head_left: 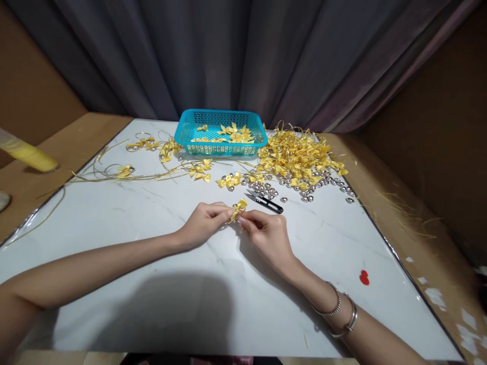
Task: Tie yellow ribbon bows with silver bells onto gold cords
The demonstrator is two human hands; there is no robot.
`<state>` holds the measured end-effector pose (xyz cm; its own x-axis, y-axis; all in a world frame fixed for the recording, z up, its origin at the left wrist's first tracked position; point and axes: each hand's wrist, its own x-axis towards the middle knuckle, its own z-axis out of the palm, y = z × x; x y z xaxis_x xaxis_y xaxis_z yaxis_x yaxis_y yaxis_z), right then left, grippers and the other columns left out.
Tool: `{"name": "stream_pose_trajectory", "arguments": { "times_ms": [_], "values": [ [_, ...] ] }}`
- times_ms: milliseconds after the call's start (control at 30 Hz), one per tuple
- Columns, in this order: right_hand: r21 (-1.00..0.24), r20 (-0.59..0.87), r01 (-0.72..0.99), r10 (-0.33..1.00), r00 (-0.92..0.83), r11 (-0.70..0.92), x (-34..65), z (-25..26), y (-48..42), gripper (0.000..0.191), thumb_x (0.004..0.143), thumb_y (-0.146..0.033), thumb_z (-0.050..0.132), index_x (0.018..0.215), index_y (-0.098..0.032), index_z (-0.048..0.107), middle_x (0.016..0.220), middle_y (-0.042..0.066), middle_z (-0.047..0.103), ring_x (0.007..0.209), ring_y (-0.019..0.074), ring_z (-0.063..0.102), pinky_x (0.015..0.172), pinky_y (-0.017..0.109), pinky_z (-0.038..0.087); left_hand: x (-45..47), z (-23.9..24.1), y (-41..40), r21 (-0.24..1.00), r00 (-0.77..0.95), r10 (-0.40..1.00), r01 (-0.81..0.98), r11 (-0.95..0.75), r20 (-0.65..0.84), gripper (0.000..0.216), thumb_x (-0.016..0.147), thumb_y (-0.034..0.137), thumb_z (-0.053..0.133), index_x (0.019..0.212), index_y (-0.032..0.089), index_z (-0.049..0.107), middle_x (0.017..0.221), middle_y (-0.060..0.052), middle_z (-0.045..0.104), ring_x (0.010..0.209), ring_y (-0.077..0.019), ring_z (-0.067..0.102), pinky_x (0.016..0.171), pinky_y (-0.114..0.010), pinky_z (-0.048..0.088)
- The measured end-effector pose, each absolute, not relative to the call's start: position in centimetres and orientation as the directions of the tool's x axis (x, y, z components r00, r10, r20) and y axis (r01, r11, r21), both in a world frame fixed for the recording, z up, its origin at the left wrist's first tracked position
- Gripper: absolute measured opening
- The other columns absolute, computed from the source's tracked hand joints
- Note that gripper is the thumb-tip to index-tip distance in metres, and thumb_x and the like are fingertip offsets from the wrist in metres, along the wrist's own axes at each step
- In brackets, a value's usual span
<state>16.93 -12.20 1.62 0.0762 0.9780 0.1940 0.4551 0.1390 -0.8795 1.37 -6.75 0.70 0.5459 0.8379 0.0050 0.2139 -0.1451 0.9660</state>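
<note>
Near the middle of the frame, a yellow bow is held between both hands, just above the surface; its long axis slants from lower left to upper right, with one loop sticking up free and a thin ring of gold cord about its knot; the left hand comes from the left, thumb and forefinger closed on the bow's left side; the right hand comes from the lower right, fingertips pinched together at its lower right edge, though whether on ribbon or cord I cannot tell; both hands are about equally near, the bow lying at their tips.

Just beyond the right hand lie black-handled snips, blades towards the upper left; past them are scattered silver beads, and at the upper right a tangled heap of corded bows; at upper centre a blue basket holds loose bows, mostly in its right half; long gold cords trail across the upper left; a red piece lies at lower right.
</note>
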Motion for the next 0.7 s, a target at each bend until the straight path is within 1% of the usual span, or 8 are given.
{"name": "stream_pose_trajectory", "arguments": {
  "times_ms": [133, 233, 300, 367, 500, 600, 700],
  "values": [
    [-0.873, 0.208, 0.462, 0.976, 0.061, 0.157, 16.9, 1.4, -12.2, 0.018, 0.077, -0.012, 0.053, 0.068, -0.014, 0.069, 0.056, 0.001, 0.063, 0.048, 0.0098, 0.050, 0.049, 0.022, 0.039, 1.2, 0.5, -6.8, 0.938, 0.564, 0.819, 0.218, -0.270, 0.105, 0.034, 0.085, 0.035, 0.048, 0.075, 0.011, 0.069, 0.073, -0.007, 0.061, 0.069, -0.0149, 0.053, 0.064, -0.027, 0.040],
    [-0.880, 0.183, 0.450, 0.983, 0.028, 0.151, 17.1, 1.2, -12.0, 0.019, 0.080, -0.015, 0.051, 0.069, -0.014, 0.067, 0.057, 0.001, 0.062, 0.049, 0.0101, 0.051, 0.051, 0.023, 0.039, 1.2, 0.5, -6.8, 0.915, 0.556, 0.819, 0.241, -0.323, 0.142, 0.035, 0.086, 0.036, 0.047, 0.074, 0.012, 0.069, 0.074, -0.007, 0.064, 0.070, -0.0155, 0.055, 0.066, -0.027, 0.041],
    [-0.886, 0.150, 0.441, 0.989, -0.010, 0.139, 17.4, 1.2, -12.0, 0.018, 0.082, -0.017, 0.050, 0.075, -0.013, 0.066, 0.059, 0.002, 0.063, 0.050, 0.0105, 0.051, 0.052, 0.023, 0.040, 1.3, 0.5, -6.8, 0.912, 0.537, 0.832, 0.259, -0.318, 0.138, 0.037, 0.086, 0.038, 0.046, 0.072, 0.013, 0.069, 0.075, -0.007, 0.065, 0.071, -0.0157, 0.056, 0.066, -0.026, 0.042],
    [-0.878, 0.120, 0.461, 0.991, -0.058, 0.133, 17.8, 1.1, -12.0, 0.017, 0.082, -0.019, 0.050, 0.078, -0.013, 0.066, 0.060, 0.002, 0.063, 0.050, 0.0107, 0.051, 0.053, 0.023, 0.040, 1.3, 0.6, -6.7, 0.920, 0.506, 0.856, 0.274, -0.280, 0.110, 0.037, 0.086, 0.040, 0.047, 0.073, 0.012, 0.069, 0.076, -0.007, 0.066, 0.074, -0.0162, 0.057, 0.068, -0.026, 0.043],
    [-0.835, 0.113, 0.532, 0.990, -0.079, 0.138, 18.0, 1.2, -12.2, 0.017, 0.082, -0.019, 0.051, 0.074, -0.015, 0.065, 0.057, 0.001, 0.060, 0.049, 0.0107, 0.049, 0.052, 0.023, 0.039, 1.2, 0.5, -6.6, 0.932, 0.487, 0.871, 0.286, -0.222, 0.058, 0.037, 0.086, 0.040, 0.047, 0.073, 0.012, 0.068, 0.080, -0.007, 0.067, 0.078, -0.0172, 0.058, 0.070, -0.026, 0.043],
    [-0.847, 0.140, 0.513, 0.989, -0.045, 0.143, 17.5, 1.1, -12.3, 0.017, 0.081, -0.020, 0.051, 0.073, -0.015, 0.065, 0.056, 0.001, 0.061, 0.048, 0.0108, 0.049, 0.052, 0.023, 0.039, 1.2, 0.4, -6.7, 0.921, 0.525, 0.847, 0.285, -0.264, 0.080, 0.036, 0.086, 0.038, 0.047, 0.071, 0.013, 0.068, 0.079, -0.006, 0.066, 0.076, -0.0158, 0.058, 0.069, -0.025, 0.043],
    [-0.876, 0.146, 0.461, 0.989, -0.021, 0.140, 17.1, 1.2, -12.3, 0.016, 0.082, -0.022, 0.052, 0.077, -0.015, 0.065, 0.060, 0.002, 0.064, 0.050, 0.0121, 0.052, 0.052, 0.023, 0.041, 1.1, 0.4, -6.7, 0.908, 0.584, 0.802, 0.261, -0.327, 0.122, 0.035, 0.088, 0.034, 0.045, 0.071, 0.014, 0.069, 0.076, -0.005, 0.065, 0.074, -0.0147, 0.057, 0.069, -0.024, 0.042]
  ]
}}
